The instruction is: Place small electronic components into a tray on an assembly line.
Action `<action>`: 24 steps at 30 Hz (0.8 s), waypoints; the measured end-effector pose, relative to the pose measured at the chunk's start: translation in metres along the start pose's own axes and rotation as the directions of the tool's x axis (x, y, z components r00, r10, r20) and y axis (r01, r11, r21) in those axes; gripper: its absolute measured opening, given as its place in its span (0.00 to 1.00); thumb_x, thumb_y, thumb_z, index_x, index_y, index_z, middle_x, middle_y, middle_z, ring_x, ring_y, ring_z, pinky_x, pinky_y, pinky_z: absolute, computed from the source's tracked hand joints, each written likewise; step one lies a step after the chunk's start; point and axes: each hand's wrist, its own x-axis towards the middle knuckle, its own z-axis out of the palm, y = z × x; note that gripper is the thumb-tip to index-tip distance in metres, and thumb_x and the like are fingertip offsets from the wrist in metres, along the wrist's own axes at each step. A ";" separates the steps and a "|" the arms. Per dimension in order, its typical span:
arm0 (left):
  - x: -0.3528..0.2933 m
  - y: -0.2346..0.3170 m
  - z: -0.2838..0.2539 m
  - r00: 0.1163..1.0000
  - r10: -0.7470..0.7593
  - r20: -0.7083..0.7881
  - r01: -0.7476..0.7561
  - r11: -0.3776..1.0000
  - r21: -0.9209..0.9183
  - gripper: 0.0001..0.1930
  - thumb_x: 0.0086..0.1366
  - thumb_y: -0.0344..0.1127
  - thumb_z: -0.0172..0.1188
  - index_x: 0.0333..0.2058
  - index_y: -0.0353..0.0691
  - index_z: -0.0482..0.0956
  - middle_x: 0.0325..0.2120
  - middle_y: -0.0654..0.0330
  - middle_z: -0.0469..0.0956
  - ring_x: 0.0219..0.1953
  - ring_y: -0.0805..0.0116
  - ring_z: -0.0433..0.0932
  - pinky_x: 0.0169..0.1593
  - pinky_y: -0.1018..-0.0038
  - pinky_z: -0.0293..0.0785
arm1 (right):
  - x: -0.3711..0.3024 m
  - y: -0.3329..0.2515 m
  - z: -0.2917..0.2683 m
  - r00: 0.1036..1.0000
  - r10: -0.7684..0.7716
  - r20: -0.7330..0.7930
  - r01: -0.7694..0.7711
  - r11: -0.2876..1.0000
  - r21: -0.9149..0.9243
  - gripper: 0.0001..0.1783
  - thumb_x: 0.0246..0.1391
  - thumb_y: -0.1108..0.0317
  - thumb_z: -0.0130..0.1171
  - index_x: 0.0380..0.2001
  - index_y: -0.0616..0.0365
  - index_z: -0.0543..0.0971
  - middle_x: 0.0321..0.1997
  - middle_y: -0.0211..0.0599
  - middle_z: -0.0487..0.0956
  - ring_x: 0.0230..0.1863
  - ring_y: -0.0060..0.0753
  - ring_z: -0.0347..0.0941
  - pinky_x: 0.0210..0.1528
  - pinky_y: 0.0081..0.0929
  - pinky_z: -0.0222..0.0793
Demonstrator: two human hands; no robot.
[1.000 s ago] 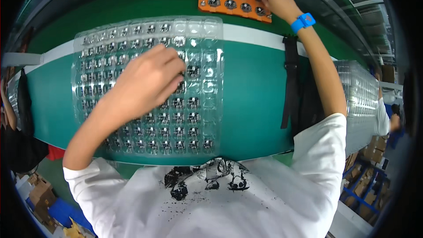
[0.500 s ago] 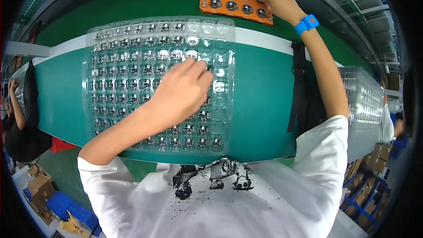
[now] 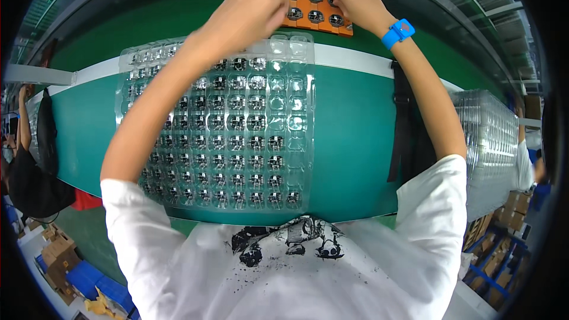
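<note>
An orange plate [image 3: 304,22] with rows of round recesses lies at the far side, with dark round parts in its recesses. My left hand [image 3: 252,13], somewhat blurred, is over the plate's left end with its fingers curled together; what they hold is hidden. At the plate's right side, my right hand [image 3: 360,7] has its fingertips pinched together over a recess, and I cannot make out what is between them. Nearer me lies a clear plastic blister tray [image 3: 302,169] with small black-and-silver components in many pockets. Several pockets along its right side hold none. My left forearm covers part of this tray.
The blister tray rests on a green work surface [image 3: 355,142] with a pale rail [image 3: 355,58] along its far edge. A black strap [image 3: 401,118] lies at the right, beside a stack of clear trays [image 3: 489,148]. Another person's arm [image 3: 24,118] shows at far left.
My left hand has moved from over the blister tray up to the orange plate. The plate and my right hand have shifted a little left together.
</note>
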 end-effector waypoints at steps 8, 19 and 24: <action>0.038 -0.097 0.063 0.999 0.050 0.018 -0.051 0.993 0.105 0.05 0.56 0.27 0.55 0.26 0.29 0.75 0.30 0.39 0.76 0.37 0.38 0.75 0.41 0.52 0.72 | -0.101 -0.133 -0.104 0.974 -0.202 -0.106 0.223 0.755 0.616 0.05 0.49 0.69 0.60 0.26 0.59 0.78 0.23 0.40 0.74 0.24 0.43 0.73 0.25 0.34 0.69; 0.031 -0.094 0.030 0.973 0.228 0.014 -0.219 0.946 -0.238 0.08 0.58 0.29 0.58 0.25 0.28 0.77 0.27 0.42 0.77 0.36 0.42 0.77 0.41 0.56 0.74 | -0.197 -0.237 -0.100 0.822 -0.494 0.284 0.233 0.746 0.624 0.11 0.44 0.66 0.64 0.22 0.58 0.72 0.21 0.33 0.70 0.21 0.31 0.71 0.24 0.29 0.64; 0.015 -0.108 0.040 0.999 0.039 -0.006 -0.040 0.985 -0.168 0.07 0.57 0.29 0.59 0.27 0.29 0.80 0.28 0.43 0.79 0.36 0.45 0.78 0.41 0.58 0.74 | -0.190 -0.238 -0.110 0.837 -0.503 0.217 0.269 0.721 0.638 0.08 0.32 0.72 0.61 0.22 0.62 0.75 0.23 0.36 0.73 0.27 0.32 0.73 0.25 0.25 0.66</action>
